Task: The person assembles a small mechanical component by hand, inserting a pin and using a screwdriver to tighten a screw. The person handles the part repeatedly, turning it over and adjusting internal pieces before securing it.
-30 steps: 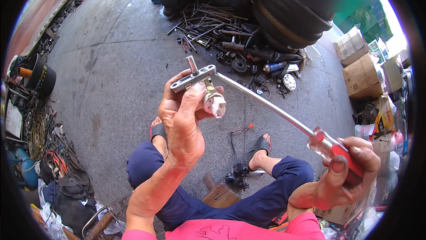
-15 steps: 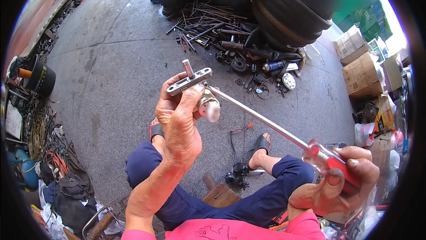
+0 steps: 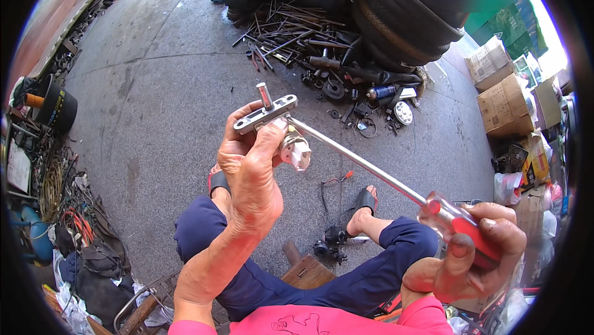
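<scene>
My left hand (image 3: 250,161) is closed around a small metal mechanical part (image 3: 266,114). It has a flat grey flange with a hole at each end, a short shaft standing up from its middle, and a rounded body with a whitish end below. My right hand (image 3: 476,251) grips the clear and red handle of a long screwdriver (image 3: 365,165). The screwdriver's shaft slants up to the left, and its tip meets the side of the part just under the flange, by my left thumb. The exact contact at the tip is too small to make out.
A pile of metal rods (image 3: 291,31) and loose parts lies ahead, beside stacked tires (image 3: 402,19). Cardboard boxes (image 3: 504,103) line the right; a black bucket (image 3: 57,109) and cables stand left. Between my feet are a black part with wires (image 3: 334,239) and a wooden block (image 3: 309,273).
The screwdriver handle has turned a little in my right hand and shifted slightly left. The part in my left hand has tilted a little, its whitish end moving slightly right.
</scene>
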A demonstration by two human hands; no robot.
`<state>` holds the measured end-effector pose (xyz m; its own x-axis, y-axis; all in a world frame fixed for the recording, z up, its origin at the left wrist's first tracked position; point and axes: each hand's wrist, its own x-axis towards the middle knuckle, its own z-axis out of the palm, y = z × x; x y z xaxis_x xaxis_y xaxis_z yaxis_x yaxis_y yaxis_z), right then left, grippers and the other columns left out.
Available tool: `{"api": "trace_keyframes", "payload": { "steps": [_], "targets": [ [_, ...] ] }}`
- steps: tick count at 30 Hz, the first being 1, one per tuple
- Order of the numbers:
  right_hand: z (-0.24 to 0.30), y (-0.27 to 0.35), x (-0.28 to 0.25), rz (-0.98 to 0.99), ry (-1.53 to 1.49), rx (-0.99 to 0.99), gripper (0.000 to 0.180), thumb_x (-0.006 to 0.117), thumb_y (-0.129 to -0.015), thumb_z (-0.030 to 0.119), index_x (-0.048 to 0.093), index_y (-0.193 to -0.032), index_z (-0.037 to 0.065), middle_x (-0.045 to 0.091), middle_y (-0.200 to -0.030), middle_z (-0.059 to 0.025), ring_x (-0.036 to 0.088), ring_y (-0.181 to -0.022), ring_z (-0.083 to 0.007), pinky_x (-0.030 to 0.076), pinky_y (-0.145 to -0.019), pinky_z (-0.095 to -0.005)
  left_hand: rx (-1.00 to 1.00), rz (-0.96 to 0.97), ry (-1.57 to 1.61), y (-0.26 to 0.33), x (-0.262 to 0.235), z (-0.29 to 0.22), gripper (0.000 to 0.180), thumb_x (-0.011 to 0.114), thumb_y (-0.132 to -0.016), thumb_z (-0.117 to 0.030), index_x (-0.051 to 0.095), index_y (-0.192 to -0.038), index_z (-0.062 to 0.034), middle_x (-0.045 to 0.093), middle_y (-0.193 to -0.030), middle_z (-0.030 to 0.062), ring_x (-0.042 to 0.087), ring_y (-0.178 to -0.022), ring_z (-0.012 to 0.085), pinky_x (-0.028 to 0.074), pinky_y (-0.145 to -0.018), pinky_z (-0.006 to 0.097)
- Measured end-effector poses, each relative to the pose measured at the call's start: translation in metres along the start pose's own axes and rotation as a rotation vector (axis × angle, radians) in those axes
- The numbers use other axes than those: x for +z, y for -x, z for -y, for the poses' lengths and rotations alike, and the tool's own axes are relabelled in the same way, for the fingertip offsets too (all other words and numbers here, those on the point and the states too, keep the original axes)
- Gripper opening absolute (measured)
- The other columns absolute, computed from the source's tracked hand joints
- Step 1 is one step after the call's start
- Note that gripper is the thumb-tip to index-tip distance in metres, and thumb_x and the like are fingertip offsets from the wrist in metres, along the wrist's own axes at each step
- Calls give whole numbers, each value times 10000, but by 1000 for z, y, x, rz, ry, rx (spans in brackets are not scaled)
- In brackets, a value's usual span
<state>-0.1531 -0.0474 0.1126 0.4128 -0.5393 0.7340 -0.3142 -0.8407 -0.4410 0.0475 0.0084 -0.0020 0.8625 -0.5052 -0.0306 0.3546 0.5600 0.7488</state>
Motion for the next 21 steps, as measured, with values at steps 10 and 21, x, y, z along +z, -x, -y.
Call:
{"api": "trace_keyframes", "payload": {
  "steps": [10,21],
  "targets": [
    [3,0,-6,91,233,-133,642,615,-859,479,461,-1158,-68,543,-810,-142,536,-659,-165,447,-561,-239,115,-41,-91,2,-1,1,245,557,-887,-22,544,-1131,-18,646,-847,65,632,-646,118,580,-798,395],
    [-5,-7,-10,128,91,-173,610,636,-856,422,429,-1164,-62,551,-818,-150,527,-616,-142,463,-617,-267,122,-50,-125,2,-3,2,223,557,-879,-27,574,-1101,-18,651,-832,55,558,-556,59,589,-758,380]
  ]
}}
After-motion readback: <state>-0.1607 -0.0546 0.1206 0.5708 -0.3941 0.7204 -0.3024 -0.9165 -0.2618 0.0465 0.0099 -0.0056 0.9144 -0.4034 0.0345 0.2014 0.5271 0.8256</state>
